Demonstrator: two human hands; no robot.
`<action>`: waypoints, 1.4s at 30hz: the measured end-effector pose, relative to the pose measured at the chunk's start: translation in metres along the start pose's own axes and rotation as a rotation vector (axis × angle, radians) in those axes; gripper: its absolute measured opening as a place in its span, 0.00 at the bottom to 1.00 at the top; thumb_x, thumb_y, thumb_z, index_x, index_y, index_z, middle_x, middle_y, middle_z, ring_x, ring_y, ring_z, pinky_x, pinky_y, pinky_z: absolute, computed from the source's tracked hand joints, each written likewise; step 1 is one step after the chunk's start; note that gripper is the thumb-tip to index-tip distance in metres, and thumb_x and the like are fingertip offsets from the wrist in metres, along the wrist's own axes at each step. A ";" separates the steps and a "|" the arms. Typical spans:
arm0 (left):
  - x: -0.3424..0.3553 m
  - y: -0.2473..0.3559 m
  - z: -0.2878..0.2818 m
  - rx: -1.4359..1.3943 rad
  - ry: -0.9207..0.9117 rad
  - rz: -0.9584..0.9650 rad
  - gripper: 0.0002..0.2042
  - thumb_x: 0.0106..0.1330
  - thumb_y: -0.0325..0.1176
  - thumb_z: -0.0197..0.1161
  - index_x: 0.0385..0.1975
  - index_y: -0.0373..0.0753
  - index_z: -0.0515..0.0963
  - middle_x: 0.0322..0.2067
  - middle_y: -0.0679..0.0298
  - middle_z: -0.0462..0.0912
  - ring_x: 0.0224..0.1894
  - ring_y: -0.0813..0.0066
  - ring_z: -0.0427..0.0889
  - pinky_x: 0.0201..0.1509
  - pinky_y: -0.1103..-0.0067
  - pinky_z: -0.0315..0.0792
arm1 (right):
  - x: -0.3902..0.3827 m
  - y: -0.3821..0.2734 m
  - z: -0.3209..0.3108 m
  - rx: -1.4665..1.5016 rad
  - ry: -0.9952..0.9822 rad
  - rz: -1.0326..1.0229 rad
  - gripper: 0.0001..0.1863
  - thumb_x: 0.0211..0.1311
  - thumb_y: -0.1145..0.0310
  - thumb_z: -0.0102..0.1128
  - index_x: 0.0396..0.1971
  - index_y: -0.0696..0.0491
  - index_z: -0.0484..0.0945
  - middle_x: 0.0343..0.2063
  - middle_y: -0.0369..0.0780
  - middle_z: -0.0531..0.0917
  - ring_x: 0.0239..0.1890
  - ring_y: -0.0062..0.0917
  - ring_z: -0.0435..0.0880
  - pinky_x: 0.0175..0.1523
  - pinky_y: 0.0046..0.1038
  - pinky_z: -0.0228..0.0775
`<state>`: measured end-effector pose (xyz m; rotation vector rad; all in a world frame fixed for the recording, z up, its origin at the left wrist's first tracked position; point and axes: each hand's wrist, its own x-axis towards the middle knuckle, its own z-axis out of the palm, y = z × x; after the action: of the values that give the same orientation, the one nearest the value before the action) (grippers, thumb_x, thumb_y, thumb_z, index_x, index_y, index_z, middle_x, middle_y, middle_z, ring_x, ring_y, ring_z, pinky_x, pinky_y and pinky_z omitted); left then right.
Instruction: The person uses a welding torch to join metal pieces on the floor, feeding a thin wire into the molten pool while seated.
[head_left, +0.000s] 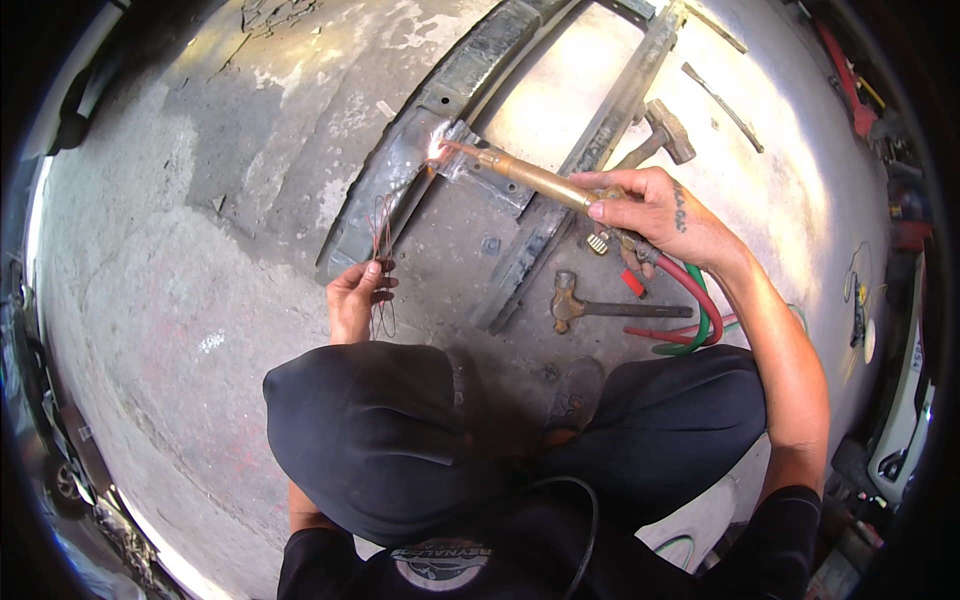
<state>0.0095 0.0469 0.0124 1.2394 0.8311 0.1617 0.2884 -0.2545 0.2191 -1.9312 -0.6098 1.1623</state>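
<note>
While the right hand [655, 212] is clamped round the brass gas torch [535, 178], its flame [436, 152] plays on the joint of the grey metal frame [420, 150] lying on the concrete floor [180, 260], and the left hand [352, 295] pinches a bundle of thin filler rods [382, 235] just below that spot. The work would likely go best with the flame held steady on the seam and a rod fed into the heated patch. No packages or signs show; the red and green hoses [700, 315] curl beside a hammer [600, 308].
</note>
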 end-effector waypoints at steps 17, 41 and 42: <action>0.000 0.000 0.000 -0.004 -0.001 0.001 0.15 0.76 0.37 0.63 0.50 0.29 0.83 0.45 0.55 0.89 0.40 0.67 0.88 0.43 0.72 0.81 | -0.001 -0.004 0.000 0.033 -0.022 0.000 0.28 0.72 0.60 0.62 0.66 0.61 0.75 0.21 0.35 0.81 0.17 0.17 0.80 0.22 0.23 0.70; 0.002 -0.001 0.002 -0.001 0.001 0.009 0.16 0.76 0.36 0.63 0.51 0.28 0.82 0.45 0.54 0.88 0.41 0.66 0.88 0.43 0.72 0.81 | -0.003 -0.007 0.002 0.030 -0.012 0.001 0.29 0.73 0.61 0.62 0.66 0.62 0.74 0.20 0.36 0.81 0.16 0.17 0.80 0.22 0.22 0.68; 0.002 -0.001 0.002 0.001 0.001 0.010 0.16 0.76 0.36 0.63 0.52 0.28 0.82 0.45 0.53 0.88 0.41 0.66 0.88 0.43 0.72 0.81 | -0.003 -0.006 0.002 0.025 -0.009 -0.004 0.29 0.72 0.61 0.62 0.66 0.62 0.74 0.20 0.36 0.81 0.16 0.17 0.80 0.22 0.22 0.68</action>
<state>0.0118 0.0462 0.0106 1.2442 0.8258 0.1698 0.2856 -0.2525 0.2249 -1.9037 -0.6012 1.1720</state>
